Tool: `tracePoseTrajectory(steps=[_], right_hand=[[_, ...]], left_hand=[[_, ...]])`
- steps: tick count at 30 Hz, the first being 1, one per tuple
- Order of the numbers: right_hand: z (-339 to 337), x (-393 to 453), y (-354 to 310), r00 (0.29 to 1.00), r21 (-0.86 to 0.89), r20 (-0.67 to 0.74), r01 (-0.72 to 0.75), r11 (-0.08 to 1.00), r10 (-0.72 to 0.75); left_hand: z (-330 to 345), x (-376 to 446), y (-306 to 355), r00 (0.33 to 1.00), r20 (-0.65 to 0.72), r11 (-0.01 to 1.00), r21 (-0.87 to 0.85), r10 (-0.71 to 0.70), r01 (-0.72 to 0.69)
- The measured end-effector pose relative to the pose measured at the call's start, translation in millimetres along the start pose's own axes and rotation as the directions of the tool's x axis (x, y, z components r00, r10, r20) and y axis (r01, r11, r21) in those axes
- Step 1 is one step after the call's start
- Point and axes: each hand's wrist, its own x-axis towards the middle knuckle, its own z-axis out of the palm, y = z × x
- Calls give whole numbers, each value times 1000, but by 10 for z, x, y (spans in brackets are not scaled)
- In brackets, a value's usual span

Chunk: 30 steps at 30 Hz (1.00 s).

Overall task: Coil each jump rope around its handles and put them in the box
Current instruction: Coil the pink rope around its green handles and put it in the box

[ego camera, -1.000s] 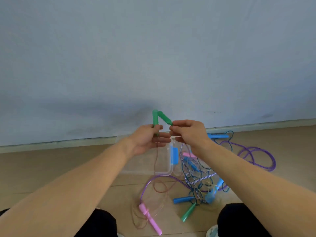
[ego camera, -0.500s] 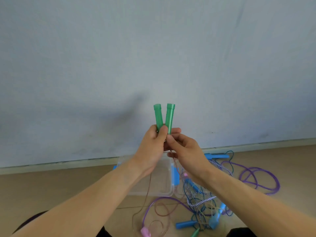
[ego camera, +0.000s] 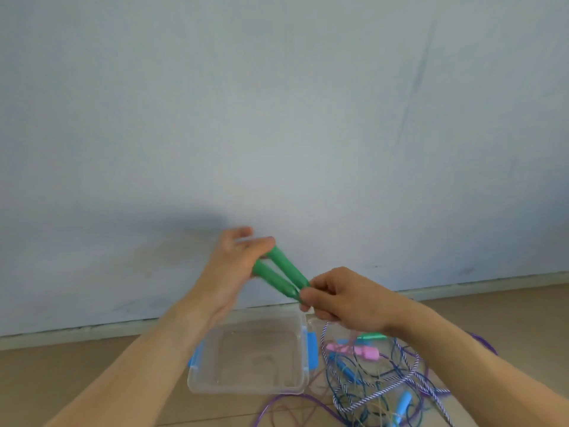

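Two green jump-rope handles (ego camera: 281, 274) lie side by side in the air, slanting down to the right. My left hand (ego camera: 234, 260) grips their upper ends. My right hand (ego camera: 335, 295) pinches their lower ends, where the thin rope leaves them; the rope itself is barely visible. Below my hands the clear plastic box (ego camera: 295, 386) with blue latches sits on the floor, and I see no rope inside it.
A tangle of jump ropes (ego camera: 378, 386) lies on the floor right of the box: pink handles (ego camera: 354, 349), a green handle (ego camera: 371, 336), blue handles, striped and purple cords. A pale wall with a skirting board stands just behind.
The green handles have tipped from upright to slanting down to the right. My left hand moved to their upper ends and my right to their lower ends. The view shifted.
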Motion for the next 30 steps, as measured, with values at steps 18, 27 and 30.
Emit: tracePoseTrajectory(steps=[18,27,30], right_hand=[[-207,86,127,992,-141,-47,112,984,-119],[-123,189,127,966,75,-178,203,976,-187],[-91,230,134,959,110,-227,200,973,-172]], left_hand=[[-204,-33,-223,230,789,811,494,-570,315],[-268,-55,-286,289,851,872,325,-439,366],[-291,-38,-305,404,773,861,354,-489,365]])
